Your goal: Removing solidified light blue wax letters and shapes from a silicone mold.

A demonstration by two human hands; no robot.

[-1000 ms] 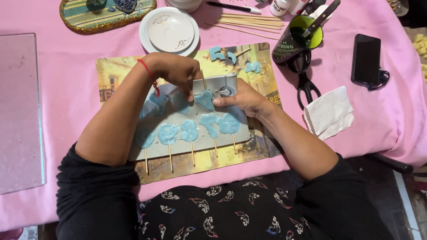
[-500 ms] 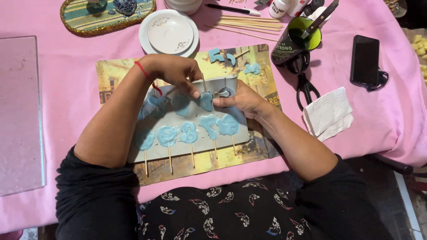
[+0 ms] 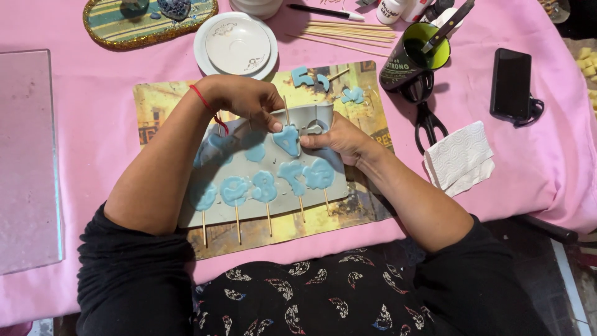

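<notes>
Head view only, so we go by that. Left hand (image 3: 245, 99) sits over the top edge of the grey mould tray (image 3: 273, 199), fingers curled down, thumb and fingertips closed on a blue piece (image 3: 287, 139) near the tray's upper middle. Right hand (image 3: 339, 138) comes in from the right, fingertips pinched against the same blue piece, so both hands meet on it, nearly touching each other. We cannot tell whether the piece is lifted clear of the tray or resting in its cavity.

Tray lies tilted on a yellowish printed placemat (image 3: 367, 93), centre of the pink tablecloth (image 3: 99, 130). More blue shapes fill the tray, with wooden sticks (image 3: 268, 219) poking out of its near edge. Loose blue bits (image 3: 309, 78) lie on the mat beyond the tray.

Around it we see: white saucer (image 3: 236, 45) just beyond the mat, bundle of skewers (image 3: 348, 32) to its right, dark mug (image 3: 415, 59) with a green inside holding tools, black scissors (image 3: 426, 118) just below the mug, folded paper napkin (image 3: 458, 157), black phone (image 3: 510, 84) far right, clear glass sheet (image 3: 28, 155) far left.
</notes>
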